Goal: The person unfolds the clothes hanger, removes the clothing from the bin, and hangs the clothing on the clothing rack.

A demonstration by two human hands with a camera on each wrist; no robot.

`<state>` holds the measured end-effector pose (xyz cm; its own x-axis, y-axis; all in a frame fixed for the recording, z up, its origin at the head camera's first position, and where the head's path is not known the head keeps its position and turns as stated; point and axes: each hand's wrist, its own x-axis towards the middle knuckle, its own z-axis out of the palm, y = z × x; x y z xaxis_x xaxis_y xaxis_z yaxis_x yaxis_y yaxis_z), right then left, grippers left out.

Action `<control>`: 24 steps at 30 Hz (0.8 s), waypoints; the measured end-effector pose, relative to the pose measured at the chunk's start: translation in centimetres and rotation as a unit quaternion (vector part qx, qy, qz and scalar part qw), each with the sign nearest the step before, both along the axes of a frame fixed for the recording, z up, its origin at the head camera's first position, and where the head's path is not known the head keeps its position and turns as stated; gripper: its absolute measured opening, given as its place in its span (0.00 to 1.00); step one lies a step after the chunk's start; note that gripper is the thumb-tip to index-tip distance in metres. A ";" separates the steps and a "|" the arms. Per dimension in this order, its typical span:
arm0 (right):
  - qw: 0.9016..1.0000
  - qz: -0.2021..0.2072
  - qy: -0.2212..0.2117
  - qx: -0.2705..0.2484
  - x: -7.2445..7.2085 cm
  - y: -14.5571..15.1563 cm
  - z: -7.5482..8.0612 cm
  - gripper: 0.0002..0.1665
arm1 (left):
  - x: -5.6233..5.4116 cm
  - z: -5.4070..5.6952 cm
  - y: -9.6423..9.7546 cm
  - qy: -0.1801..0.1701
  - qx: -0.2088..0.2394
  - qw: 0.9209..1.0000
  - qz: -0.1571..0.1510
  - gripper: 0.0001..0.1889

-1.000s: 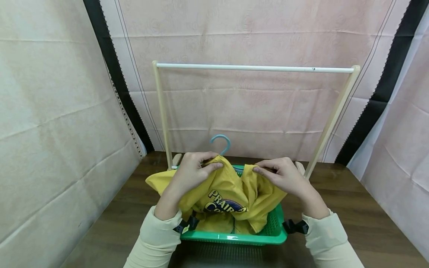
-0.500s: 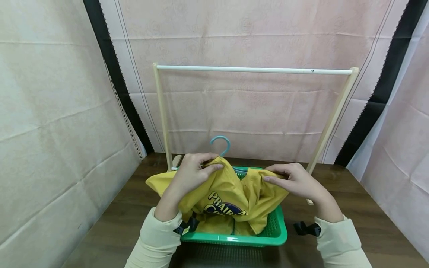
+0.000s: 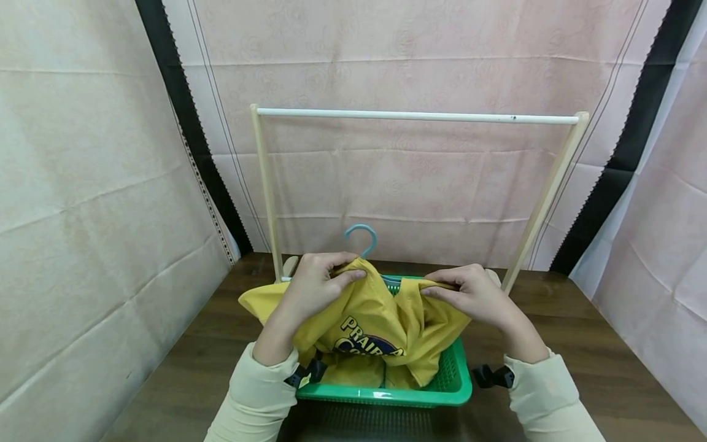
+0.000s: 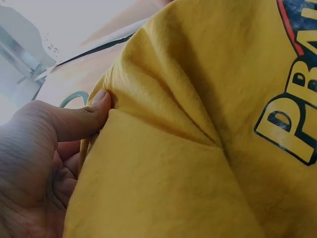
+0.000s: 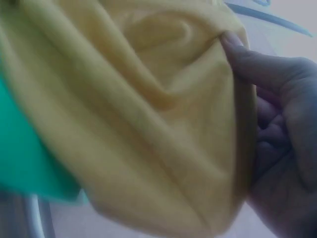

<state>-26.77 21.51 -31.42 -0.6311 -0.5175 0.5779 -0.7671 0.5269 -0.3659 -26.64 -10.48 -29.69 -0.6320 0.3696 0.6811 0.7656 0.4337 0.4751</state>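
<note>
A yellow shirt (image 3: 386,313) with dark lettering bunches over the green basket (image 3: 381,396), partly inside it. My left hand (image 3: 315,288) pinches its left shoulder between thumb and fingers. The thumb (image 4: 81,119) lies on the cloth in the left wrist view. On the other side my right hand (image 3: 475,294) pinches the right shoulder near the collar; its thumb (image 5: 247,57) presses a fold. A light blue hanger hook (image 3: 374,239) rises behind the left-hand fingers. Most of the hanger's body is hidden by the shirt, though a blue bar (image 5: 272,19) shows in the right wrist view.
A cream rack with a white crossbar (image 3: 414,115) stands behind the basket. Its posts flank the work on the left (image 3: 267,202) and right (image 3: 544,202). Pale cloth walls enclose the brown wooden table (image 3: 182,374) at the back and sides.
My right hand slid outward along the shirt's right shoulder, then came back inward toward the collar. My left hand, the hanger hook and the basket stay nearly in place.
</note>
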 end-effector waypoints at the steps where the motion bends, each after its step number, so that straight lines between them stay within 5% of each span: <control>1: 1.000 0.011 -0.006 -0.001 0.0 -0.2 0.1 0.08 | 0.0 0.0 0.0 0.000 0.000 1.000 0.000 0.08; 11: 0.997 0.075 -0.021 0.025 -0.5 -2.0 1.4 0.06 | 0.3 0.0 0.3 0.000 0.008 1.000 -0.001 0.08; 18: 0.994 0.103 -0.017 0.040 -0.5 -4.7 1.9 0.08 | 0.5 -0.2 1.0 0.009 -0.016 0.999 -0.047 0.09; 24: 0.995 0.089 0.014 0.036 -0.3 -5.4 1.9 0.07 | 0.7 0.0 0.7 0.006 -0.049 0.999 -0.016 0.12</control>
<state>-27.05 16.07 -29.53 -0.5099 -0.6595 0.5524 -0.8600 0.4063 -0.3088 -25.99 -9.81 -29.70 -0.6103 0.4545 0.6488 0.7857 0.4521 0.4223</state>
